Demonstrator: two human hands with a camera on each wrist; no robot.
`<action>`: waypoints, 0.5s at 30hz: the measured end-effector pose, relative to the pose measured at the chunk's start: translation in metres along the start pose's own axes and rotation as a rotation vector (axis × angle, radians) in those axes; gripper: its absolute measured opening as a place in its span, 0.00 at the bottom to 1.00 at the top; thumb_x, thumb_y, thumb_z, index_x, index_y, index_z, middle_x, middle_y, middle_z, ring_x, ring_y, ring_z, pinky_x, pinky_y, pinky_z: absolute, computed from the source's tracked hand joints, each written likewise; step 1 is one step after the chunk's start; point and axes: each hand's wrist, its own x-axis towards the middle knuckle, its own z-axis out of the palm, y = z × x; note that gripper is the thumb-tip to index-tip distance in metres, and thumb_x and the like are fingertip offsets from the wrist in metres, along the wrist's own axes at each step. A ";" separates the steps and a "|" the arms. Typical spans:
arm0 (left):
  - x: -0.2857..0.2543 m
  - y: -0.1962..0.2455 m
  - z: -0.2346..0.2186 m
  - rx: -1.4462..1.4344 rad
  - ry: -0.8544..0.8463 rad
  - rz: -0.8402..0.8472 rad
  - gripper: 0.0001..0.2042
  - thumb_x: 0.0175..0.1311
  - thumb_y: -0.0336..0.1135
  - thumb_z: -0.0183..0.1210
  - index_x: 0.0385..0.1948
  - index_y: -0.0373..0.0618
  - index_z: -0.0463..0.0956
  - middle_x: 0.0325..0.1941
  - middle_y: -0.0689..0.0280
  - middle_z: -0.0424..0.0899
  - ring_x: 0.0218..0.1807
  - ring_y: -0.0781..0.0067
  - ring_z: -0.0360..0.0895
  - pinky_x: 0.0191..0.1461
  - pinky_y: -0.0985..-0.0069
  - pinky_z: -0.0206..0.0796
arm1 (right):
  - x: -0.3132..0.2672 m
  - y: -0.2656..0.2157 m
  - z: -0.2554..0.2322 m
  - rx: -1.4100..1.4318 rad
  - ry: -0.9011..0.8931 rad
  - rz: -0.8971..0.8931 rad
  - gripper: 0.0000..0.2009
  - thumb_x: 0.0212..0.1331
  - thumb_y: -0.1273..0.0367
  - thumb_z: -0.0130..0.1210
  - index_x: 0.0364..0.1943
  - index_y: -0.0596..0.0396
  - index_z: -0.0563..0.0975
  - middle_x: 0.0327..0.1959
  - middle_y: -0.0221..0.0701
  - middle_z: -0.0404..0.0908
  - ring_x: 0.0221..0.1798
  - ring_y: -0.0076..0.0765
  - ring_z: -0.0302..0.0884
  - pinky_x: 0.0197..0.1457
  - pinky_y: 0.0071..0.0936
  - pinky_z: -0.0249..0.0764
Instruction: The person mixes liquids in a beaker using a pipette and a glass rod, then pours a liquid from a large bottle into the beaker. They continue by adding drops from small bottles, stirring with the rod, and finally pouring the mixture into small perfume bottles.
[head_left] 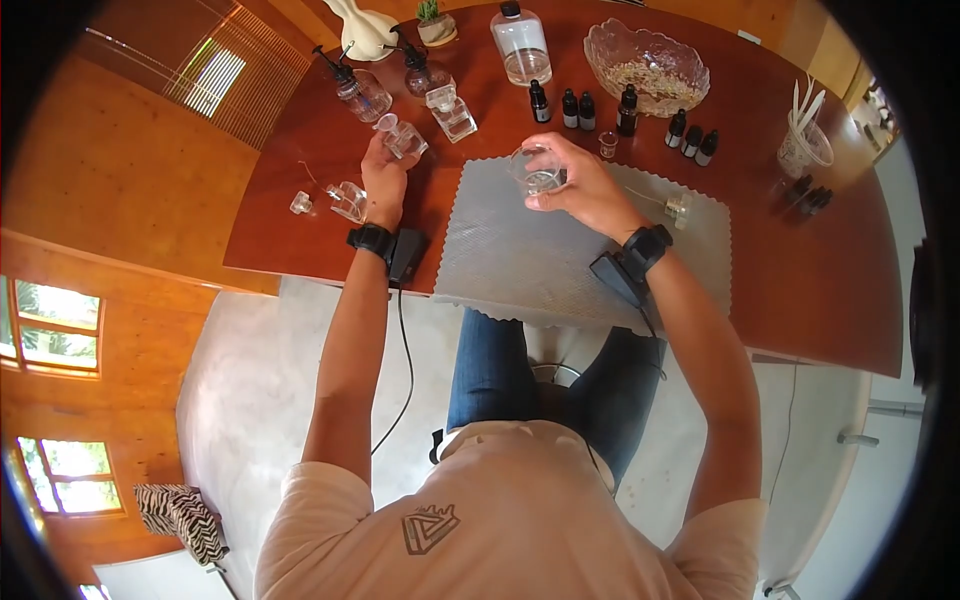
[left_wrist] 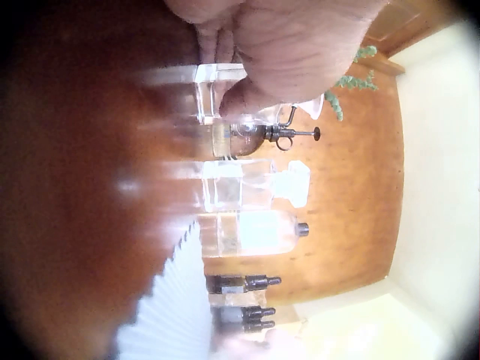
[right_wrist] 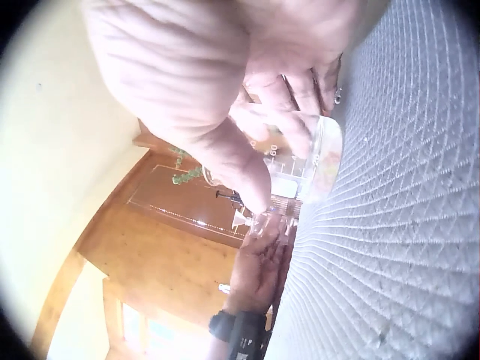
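My left hand (head_left: 384, 182) grips a small square glass bottle (head_left: 405, 141) at the left of the mat; a little clear funnel (head_left: 386, 122) is at its mouth. In the left wrist view that bottle (left_wrist: 210, 94) stands upright on the table, thumb and fingers against it. Over the grey mat (head_left: 520, 245), my right hand (head_left: 588, 188) holds a clear beaker (head_left: 541, 181) between thumb and fingers. The right wrist view shows printed marks on the beaker (right_wrist: 324, 154), close above the mat; whether it touches is unclear. How much liquid it holds, I cannot tell.
A stoppered bottle (head_left: 453, 118), spray bottles (head_left: 364, 98), dropper bottles (head_left: 540, 103) and a glass bowl (head_left: 650, 75) stand behind the hands. An uncapped bottle (head_left: 348, 201) lies left, a spray top (head_left: 678, 209) on the mat's right. A tiny cup (head_left: 608, 146) is behind the mat.
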 end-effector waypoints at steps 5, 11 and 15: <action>-0.003 0.008 0.000 -0.058 0.004 -0.006 0.35 0.54 0.10 0.55 0.69 0.39 0.64 0.67 0.60 0.76 0.67 0.64 0.74 0.68 0.69 0.69 | -0.001 0.002 -0.001 0.020 -0.022 0.051 0.38 0.52 0.76 0.68 0.69 0.50 0.65 0.59 0.44 0.78 0.54 0.27 0.78 0.54 0.25 0.77; -0.003 0.004 -0.004 -0.147 0.003 0.033 0.41 0.51 0.10 0.53 0.74 0.37 0.56 0.76 0.56 0.64 0.76 0.59 0.62 0.67 0.68 0.70 | -0.003 -0.004 -0.002 0.004 -0.023 0.066 0.38 0.53 0.76 0.67 0.70 0.49 0.65 0.60 0.45 0.78 0.51 0.25 0.78 0.52 0.25 0.77; -0.022 0.022 0.002 -0.144 0.065 0.021 0.45 0.53 0.11 0.53 0.78 0.36 0.47 0.82 0.52 0.53 0.82 0.55 0.51 0.74 0.65 0.62 | -0.001 -0.002 -0.002 0.004 -0.008 0.052 0.37 0.51 0.74 0.68 0.69 0.50 0.66 0.58 0.46 0.80 0.53 0.34 0.80 0.55 0.29 0.76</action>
